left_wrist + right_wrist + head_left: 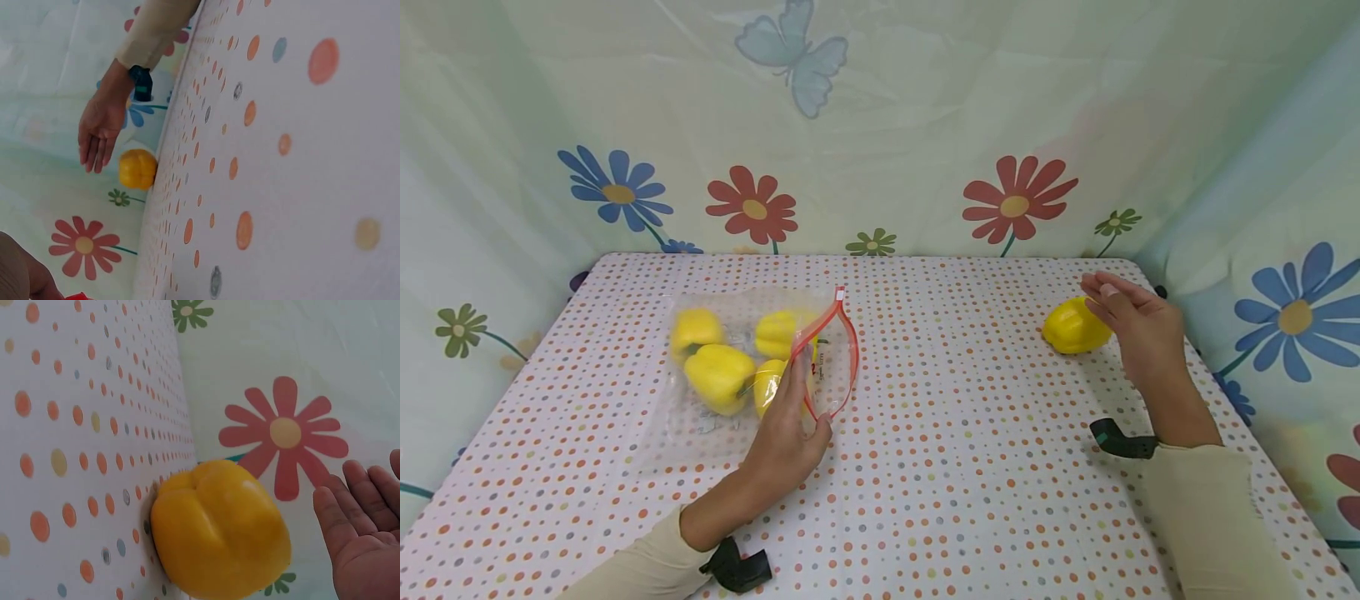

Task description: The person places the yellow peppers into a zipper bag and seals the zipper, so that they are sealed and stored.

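Observation:
On the table's left side lies a clear zip bag (pixel 658 417) with a red zip edge and several yellow bell peppers (pixel 718 379) inside. My left hand (pixel 782 446) grips the near side of the bag's mouth, which gapes toward the right. Another yellow bell pepper (pixel 1075 326) rests on the table at the far right, outside the bag. Just above and to the right of it, my right hand (pixel 1146 329) is held with straight fingers, palm turned toward the pepper. The right wrist view shows a gap between the hand (pixel 369 550) and this pepper (pixel 219 531).
A white cloth with coloured dots covers the table (pixel 940 467). Behind it hangs a pale curtain (pixel 910 100) printed with flowers and a butterfly, continuing along both sides. Each wrist carries a black device (pixel 1123 440).

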Demonstrator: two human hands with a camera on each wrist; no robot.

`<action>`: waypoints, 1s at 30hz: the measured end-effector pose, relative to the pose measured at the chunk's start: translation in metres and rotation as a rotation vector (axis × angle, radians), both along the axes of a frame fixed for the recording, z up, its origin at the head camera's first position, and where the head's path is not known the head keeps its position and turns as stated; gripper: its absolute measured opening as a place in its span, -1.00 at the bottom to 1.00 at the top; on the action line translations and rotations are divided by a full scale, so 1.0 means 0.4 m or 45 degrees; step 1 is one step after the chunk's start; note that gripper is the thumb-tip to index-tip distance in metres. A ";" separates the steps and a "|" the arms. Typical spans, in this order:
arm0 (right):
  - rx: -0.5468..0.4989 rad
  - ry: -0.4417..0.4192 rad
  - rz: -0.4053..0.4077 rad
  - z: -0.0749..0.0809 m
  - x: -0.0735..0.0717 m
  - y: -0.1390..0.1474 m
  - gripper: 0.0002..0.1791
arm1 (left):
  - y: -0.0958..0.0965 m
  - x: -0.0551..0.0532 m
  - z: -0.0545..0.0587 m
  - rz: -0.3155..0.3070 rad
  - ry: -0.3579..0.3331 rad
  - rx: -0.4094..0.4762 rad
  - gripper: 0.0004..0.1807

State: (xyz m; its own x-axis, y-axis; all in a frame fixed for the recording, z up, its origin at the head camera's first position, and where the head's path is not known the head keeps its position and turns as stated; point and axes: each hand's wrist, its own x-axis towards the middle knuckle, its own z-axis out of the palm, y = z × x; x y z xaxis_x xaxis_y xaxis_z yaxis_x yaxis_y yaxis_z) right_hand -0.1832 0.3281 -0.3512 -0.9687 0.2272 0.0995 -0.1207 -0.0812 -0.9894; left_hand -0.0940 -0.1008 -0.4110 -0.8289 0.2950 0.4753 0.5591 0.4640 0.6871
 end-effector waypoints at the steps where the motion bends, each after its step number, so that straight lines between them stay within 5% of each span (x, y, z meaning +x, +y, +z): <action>1: -0.030 -0.004 -0.025 0.000 0.000 0.011 -0.42 | 0.000 0.000 0.000 -0.002 -0.004 0.003 0.14; 8: -0.142 -0.057 -0.193 -0.012 -0.009 0.066 -0.38 | -0.001 -0.001 -0.001 -0.005 0.014 -0.006 0.14; 13: 0.087 -0.263 -0.206 -0.038 -0.023 0.088 -0.34 | 0.000 0.000 -0.002 -0.006 0.029 -0.010 0.15; 17: 0.351 -0.446 -0.029 -0.069 -0.037 0.109 -0.29 | 0.000 0.000 -0.002 -0.002 0.035 -0.013 0.14; 21: 0.488 -0.511 0.178 -0.090 -0.045 0.127 -0.17 | 0.000 -0.001 -0.003 -0.002 0.036 -0.011 0.14; 30: 0.468 -0.607 0.393 -0.091 -0.048 0.152 -0.04 | 0.000 -0.003 -0.007 0.006 0.045 -0.016 0.13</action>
State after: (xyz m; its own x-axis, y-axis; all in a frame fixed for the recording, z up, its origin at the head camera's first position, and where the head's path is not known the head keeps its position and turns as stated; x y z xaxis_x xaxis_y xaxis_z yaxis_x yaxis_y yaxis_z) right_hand -0.2025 0.3888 -0.3876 -0.9409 -0.0343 -0.3370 0.3105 0.3100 -0.8986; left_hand -0.0952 -0.1006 -0.4137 -0.8133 0.2972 0.5002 0.5804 0.4755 0.6611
